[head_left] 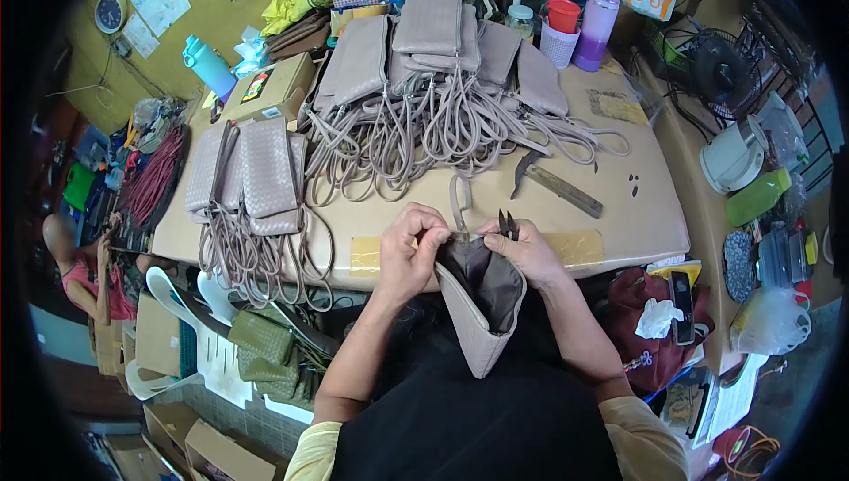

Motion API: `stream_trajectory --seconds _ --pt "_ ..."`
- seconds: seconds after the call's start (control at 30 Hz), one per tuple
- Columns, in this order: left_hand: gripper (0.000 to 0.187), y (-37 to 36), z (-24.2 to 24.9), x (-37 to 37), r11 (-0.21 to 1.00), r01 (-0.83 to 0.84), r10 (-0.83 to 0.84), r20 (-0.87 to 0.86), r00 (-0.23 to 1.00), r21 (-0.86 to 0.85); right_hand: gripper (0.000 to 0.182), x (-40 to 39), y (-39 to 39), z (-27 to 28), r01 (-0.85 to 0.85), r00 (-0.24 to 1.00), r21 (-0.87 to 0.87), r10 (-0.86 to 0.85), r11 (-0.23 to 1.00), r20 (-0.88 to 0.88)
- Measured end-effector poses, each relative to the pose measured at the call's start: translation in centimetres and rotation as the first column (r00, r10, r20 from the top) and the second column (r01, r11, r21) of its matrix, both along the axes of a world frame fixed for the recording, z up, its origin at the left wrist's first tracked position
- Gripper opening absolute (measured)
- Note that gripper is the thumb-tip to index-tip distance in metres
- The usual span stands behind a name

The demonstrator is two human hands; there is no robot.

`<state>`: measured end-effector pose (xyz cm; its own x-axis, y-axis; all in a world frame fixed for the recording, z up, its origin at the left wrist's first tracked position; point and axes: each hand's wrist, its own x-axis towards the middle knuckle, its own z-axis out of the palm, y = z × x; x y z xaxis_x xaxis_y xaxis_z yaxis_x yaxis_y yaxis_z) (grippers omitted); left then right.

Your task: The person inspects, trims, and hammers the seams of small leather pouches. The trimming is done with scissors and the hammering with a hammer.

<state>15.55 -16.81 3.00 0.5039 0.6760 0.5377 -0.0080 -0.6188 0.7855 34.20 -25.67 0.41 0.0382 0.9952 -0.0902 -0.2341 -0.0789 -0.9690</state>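
Observation:
A taupe wristlet pouch [470,326] hangs unzipped between my hands over the table's near edge, its dark lining showing. My left hand [411,251] is closed, pinching the pouch's upper corner near the base of its strap [461,202]. On the other side, my right hand [523,253] grips the rim with its thumb. Dark pointed snips or pliers [507,225] stick up from behind the right fingers, apparently held in that hand too. Just beyond lies a hammer [559,191] with a wooden handle. What the left fingertips pinch exactly is too small to tell.
Stacked taupe pouches [433,30] with looped straps cover the table's far side; more woven pouches [270,167] lie at left. Bottles, including a purple one [597,26], and a cardboard box [270,92] stand behind. At far left, another person [93,278] sits. A maroon bag [637,331] is at right.

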Motion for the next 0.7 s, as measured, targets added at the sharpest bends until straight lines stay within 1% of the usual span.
stream_trajectory --seconds 0.03,0.07,0.1,0.13,0.17,0.2,0.27,0.3,0.33,0.37,0.43,0.47,0.53,0.57,0.63,0.7 --pt "0.01 0.1 -0.4 -0.2 0.992 0.04 -0.032 0.072 0.997 -0.124 0.016 0.0 -0.1 -0.2 0.055 0.998 -0.032 -0.055 0.998 0.0" --pt "0.01 0.1 -0.8 -0.2 0.991 0.041 -0.032 0.073 0.997 -0.125 0.016 0.0 -0.2 -0.2 0.056 0.998 -0.033 -0.056 0.998 0.001" --pt "0.011 0.1 -1.0 -0.2 0.936 0.186 -0.127 0.208 0.97 -0.298 0.016 -0.1 -0.3 0.1 0.044 0.999 0.006 -0.044 0.999 0.03" --pt "0.013 0.0 -1.3 -0.2 0.833 0.341 -0.19 0.353 0.916 -0.437 0.016 -0.2 -0.2 0.4 0.031 0.998 0.046 -0.034 0.998 0.06" --pt "0.014 0.1 -1.9 -0.3 0.762 0.413 -0.187 0.441 0.878 -0.498 0.016 -0.4 -0.1 0.4 0.031 0.998 0.048 -0.034 0.998 0.06" --pt "0.014 -0.1 -2.1 -0.3 0.763 0.414 -0.19 0.44 0.878 -0.496 0.017 -0.7 0.2 0.3 0.031 0.997 0.074 -0.037 0.997 0.074" --pt "0.015 -0.5 -2.2 -0.2 0.703 0.438 -0.141 0.494 0.858 -0.56 0.018 -0.9 0.2 0.2 0.034 0.996 0.1 -0.043 0.994 0.083" --pt "0.015 -0.6 -2.2 -0.1 0.705 0.425 -0.118 0.496 0.86 -0.568 0.019 -0.9 0.3 0.4 0.08 0.936 0.157 -0.128 0.984 0.327" --pt "0.015 -0.7 -2.4 -0.2 0.706 0.422 -0.115 0.495 0.861 -0.569 0.022 -1.1 0.3 0.7 0.108 0.812 0.219 -0.213 0.97 0.543" --pt "0.015 -0.8 -2.8 -0.2 0.715 0.387 -0.089 0.472 0.877 -0.583 0.022 -1.3 0.0 1.1 0.107 0.814 0.217 -0.211 0.97 0.541" --pt "0.015 -0.7 -3.1 -0.1 0.725 0.35 -0.06 0.452 0.89 -0.593 0.024 -2.1 -0.8 4.0 0.253 0.608 0.375 -0.448 0.892 0.655" --pt "0.015 -0.7 -3.1 0.0 0.728 0.331 -0.038 0.446 0.894 -0.6 0.024 -2.0 -1.1 4.6 0.252 0.61 0.374 -0.446 0.893 0.655" --pt "0.015 -0.8 -3.1 0.1 0.728 0.311 -0.016 0.438 0.899 -0.612 0.025 -1.5 -1.6 5.3 0.031 0.496 0.346 -0.315 0.938 0.809" --pt "0.015 -0.7 -3.1 0.3 0.731 0.31 -0.018 0.436 0.9 -0.608 0.025 -1.5 -1.5 5.3 0.031 0.496 0.346 -0.315 0.938 0.809" --pt "0.015 -0.7 -3.1 0.4 0.734 0.31 -0.021 0.435 0.9 -0.605 0.026 -1.7 -1.3 5.3 -0.022 0.399 0.412 -0.37 0.911 0.839" --pt "0.015 -0.6 -3.2 0.5 0.755 0.311 -0.043 0.428 0.903 -0.578 0.026 -1.7 -1.1 5.3 -0.03 0.384 0.423 -0.38 0.906 0.841"
